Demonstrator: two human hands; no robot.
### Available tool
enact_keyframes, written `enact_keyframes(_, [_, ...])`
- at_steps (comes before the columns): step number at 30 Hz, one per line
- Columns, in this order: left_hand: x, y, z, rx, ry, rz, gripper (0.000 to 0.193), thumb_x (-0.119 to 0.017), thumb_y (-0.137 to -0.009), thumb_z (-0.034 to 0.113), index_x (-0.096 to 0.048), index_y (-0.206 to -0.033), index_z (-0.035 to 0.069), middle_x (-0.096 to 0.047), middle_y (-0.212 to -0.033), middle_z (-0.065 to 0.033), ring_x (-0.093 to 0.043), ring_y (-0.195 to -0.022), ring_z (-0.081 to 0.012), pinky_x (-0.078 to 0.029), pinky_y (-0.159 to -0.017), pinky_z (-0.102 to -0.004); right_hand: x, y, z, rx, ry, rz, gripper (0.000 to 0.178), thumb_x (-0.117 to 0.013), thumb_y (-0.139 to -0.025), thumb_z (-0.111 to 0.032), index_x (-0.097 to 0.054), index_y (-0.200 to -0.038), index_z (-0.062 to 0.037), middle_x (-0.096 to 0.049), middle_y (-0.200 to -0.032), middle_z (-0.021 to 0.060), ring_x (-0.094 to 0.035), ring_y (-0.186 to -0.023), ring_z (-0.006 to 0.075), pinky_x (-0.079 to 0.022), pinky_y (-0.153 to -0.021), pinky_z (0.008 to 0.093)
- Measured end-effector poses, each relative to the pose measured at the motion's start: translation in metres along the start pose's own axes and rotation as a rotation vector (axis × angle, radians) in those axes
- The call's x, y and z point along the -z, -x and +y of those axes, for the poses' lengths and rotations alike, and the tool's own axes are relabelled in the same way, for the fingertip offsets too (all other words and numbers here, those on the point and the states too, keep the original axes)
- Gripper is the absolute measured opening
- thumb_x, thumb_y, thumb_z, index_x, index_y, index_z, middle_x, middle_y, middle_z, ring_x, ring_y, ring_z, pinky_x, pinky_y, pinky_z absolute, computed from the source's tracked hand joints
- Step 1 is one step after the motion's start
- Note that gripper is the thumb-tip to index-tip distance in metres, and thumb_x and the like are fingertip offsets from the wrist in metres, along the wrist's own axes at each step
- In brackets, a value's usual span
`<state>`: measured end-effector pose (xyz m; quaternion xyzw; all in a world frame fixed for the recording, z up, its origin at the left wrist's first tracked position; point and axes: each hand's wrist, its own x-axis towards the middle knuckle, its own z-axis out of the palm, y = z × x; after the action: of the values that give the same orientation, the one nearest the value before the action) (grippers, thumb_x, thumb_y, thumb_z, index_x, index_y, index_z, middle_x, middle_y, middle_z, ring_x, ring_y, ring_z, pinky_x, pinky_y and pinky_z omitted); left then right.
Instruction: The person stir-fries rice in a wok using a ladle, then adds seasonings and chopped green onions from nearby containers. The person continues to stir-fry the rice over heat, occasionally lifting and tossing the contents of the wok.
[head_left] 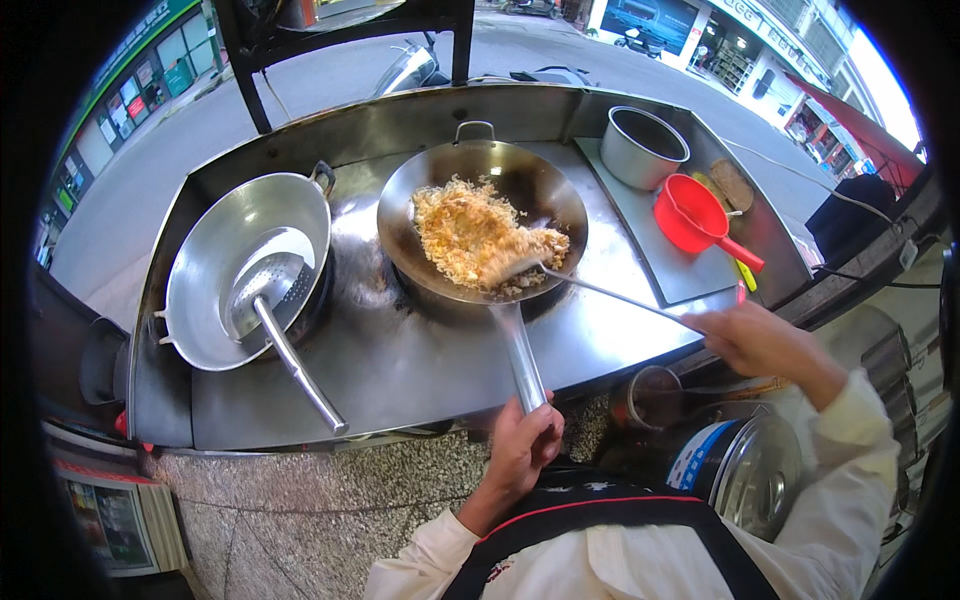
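Note:
A wok (400, 200) sits on the steel cooking counter, its metal handle pointing toward me. My left hand (527, 440) is closed around the end of that handle. Browned fried rice (465, 225) lies heaped in the wok, mostly left of its middle. My right hand (750, 338) grips the far end of a long thin-handled wok ladle (620, 297), whose head is down in the rice at the wok's right side. The ladle's bowl is partly covered by rice and slightly blurred.
Left of the wok stands a wide metal pan (200, 245) holding liquid and a perforated skimmer (290, 350). On the right, a silver pot (640, 150) and a red plastic dipper (690, 212) rest on a grey board (650, 250). A lidded container (760, 470) stands below the counter.

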<state>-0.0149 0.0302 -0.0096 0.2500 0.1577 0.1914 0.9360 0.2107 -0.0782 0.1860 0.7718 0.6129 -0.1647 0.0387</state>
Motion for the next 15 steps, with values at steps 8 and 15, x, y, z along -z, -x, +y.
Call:
enact_keyframes(8, [0.000, 0.000, 0.004, 0.023, -0.084, 0.030, 0.032, -0.057, -0.087, 0.021, -0.044, -0.110, 0.003, -0.050, -0.071, -0.0053, -0.041, -0.049, -0.0093, -0.031, -0.041, -0.0213, -0.073, -0.076, 0.078, -0.126, -0.484, 0.283, 0.033, -0.050, -0.089, -0.008, -0.054, -0.122, -0.0049, -0.051, -0.057, 0.0070, -0.048, -0.044, 0.0123, -0.041, -0.042, 0.0303])
enact_keyframes(15, [-0.003, -0.001, 0.000, -0.029, -0.081, 0.074, 0.028, -0.054, -0.087, 0.019, -0.045, -0.108, 0.003, -0.050, -0.068, -0.0051, -0.040, -0.047, -0.0087, -0.030, -0.040, -0.0206, -0.080, -0.104, 0.048, -0.144, -1.031, 0.083, 0.033, -0.049, -0.092, -0.015, -0.051, -0.123, -0.0018, -0.052, -0.064, 0.0017, -0.046, -0.045, 0.0077, -0.038, -0.035, 0.0231])
